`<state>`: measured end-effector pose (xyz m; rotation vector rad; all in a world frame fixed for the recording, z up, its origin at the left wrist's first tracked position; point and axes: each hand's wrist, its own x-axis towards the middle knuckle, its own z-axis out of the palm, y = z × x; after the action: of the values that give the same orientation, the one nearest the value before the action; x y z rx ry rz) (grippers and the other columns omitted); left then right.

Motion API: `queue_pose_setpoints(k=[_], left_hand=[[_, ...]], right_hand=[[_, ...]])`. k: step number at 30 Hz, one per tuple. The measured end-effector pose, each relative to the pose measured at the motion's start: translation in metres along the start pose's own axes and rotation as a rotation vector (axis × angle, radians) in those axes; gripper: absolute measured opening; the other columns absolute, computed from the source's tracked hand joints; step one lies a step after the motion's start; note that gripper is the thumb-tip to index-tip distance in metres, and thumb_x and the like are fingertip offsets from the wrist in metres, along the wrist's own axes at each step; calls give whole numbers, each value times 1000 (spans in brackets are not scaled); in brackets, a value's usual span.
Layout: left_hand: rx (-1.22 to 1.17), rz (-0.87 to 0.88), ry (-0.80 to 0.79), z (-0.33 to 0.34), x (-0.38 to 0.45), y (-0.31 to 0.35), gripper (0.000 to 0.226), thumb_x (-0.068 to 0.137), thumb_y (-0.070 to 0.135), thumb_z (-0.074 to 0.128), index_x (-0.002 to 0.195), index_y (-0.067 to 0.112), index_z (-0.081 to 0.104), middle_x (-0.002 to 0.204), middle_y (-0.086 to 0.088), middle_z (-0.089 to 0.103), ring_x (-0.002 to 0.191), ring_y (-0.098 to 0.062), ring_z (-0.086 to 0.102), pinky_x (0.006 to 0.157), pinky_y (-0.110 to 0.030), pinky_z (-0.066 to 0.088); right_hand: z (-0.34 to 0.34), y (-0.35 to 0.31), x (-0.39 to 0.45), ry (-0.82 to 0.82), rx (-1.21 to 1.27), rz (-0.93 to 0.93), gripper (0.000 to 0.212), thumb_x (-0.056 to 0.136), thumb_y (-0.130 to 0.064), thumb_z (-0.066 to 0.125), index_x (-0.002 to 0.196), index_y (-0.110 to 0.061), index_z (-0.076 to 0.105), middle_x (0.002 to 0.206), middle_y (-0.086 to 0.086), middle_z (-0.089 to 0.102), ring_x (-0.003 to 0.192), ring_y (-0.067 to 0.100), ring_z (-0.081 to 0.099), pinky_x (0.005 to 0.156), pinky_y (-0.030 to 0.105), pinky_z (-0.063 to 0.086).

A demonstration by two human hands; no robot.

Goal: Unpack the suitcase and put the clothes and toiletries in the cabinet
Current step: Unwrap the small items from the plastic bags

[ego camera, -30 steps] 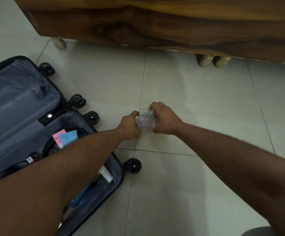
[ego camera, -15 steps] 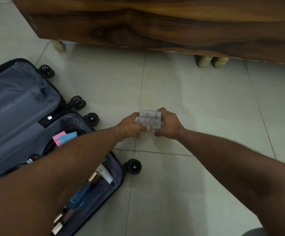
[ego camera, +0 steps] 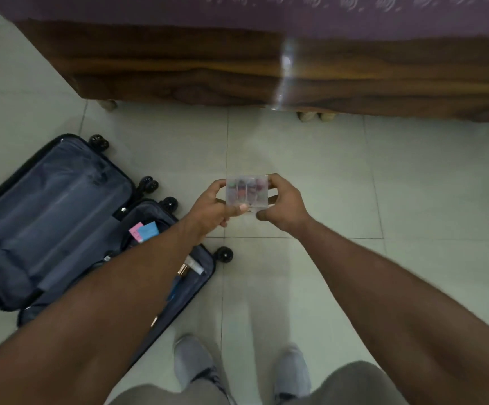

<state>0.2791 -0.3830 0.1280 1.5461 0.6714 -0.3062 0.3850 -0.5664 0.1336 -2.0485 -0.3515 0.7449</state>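
- Clear plastic: a small compartmented box with coloured contents, too blurred to identify, is held out over the tiled floor, between the suitcase and the wooden bed frame.
- Left hand: grip clamped on the box's left edge, thumb on its near face.
- Right hand: grip clamped on the box's right edge.
- Suitcase state: open flat on the floor. The lid half appears empty. The base half holds a pink-and-blue packet, a white tube and other small items.
- Progress, as judged: partway through. Toiletries remain; no clothes are visible.
- The cabinet is not in view; the box is yet to be stowed.
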Motion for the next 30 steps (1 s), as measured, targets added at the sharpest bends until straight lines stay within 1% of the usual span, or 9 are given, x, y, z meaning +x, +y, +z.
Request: queue_pose_setpoints(k=[3,6,11,13,15,18,23,27,30], left_hand=[[9,5,22,1,-79,80,63,83,23,85,137,31,52,96,-8,73,77,-19,60,66,-35,52],[17,38,61,6,-168,167,60,86,33,82,138,35,52,102,-1,72,81,-18,64,68,-36,55],[39,90,66,21,-317,297,59,85,43,78,138,36,53,112,-9,68,92,-26,64,75,-42,55],[50,116,59,31,-374,340,62,83,46,75,140,35,52,113,-8,66,94,-25,62,76,-40,54],[40,132,50,43,-426,374,63,82,50,70,141,36,54,116,-8,67,94,-24,61,77,-39,52],[5,173,-9,65,-498,405,50,88,55,63,136,43,60,119,-10,70,96,-24,60,79,-39,52],[41,248,-158,117,-596,430,25,101,45,54,123,45,67,113,-5,74,97,-24,67,81,-40,54],[98,271,-282,174,-655,436,29,100,44,57,126,38,68,113,-9,75,101,-34,71,80,-45,62],[134,285,-372,230,-692,435,27,102,40,57,124,34,71,109,-12,75,97,-37,71,81,-51,62]], right_hand=[[-44,-81,-61,-27,91,34,77,58,5,85,126,-24,63,124,1,65,84,21,75,64,39,64],[-97,-173,-130,-83,217,57,78,63,3,85,131,-26,61,127,1,63,93,27,75,73,49,66],[-186,-304,-247,-157,348,71,61,81,-17,82,136,-29,60,129,5,64,109,27,71,84,45,65],[-216,-344,-295,-147,362,64,55,83,-25,78,136,-28,61,128,9,66,113,29,69,83,43,64],[-242,-374,-343,-116,385,65,48,88,-24,74,135,-26,64,126,13,68,114,32,68,79,41,64],[-275,-403,-420,-54,425,53,43,93,-20,71,135,-26,65,124,14,70,112,34,69,76,39,63],[-312,-411,-551,107,441,3,43,96,-21,70,138,-27,64,120,13,73,104,31,73,76,41,64],[-335,-393,-657,280,460,22,41,97,-23,69,137,-26,64,118,11,73,102,31,73,74,40,64],[-355,-368,-734,412,500,46,38,97,-22,69,135,-26,65,118,12,73,102,33,73,74,41,64]])
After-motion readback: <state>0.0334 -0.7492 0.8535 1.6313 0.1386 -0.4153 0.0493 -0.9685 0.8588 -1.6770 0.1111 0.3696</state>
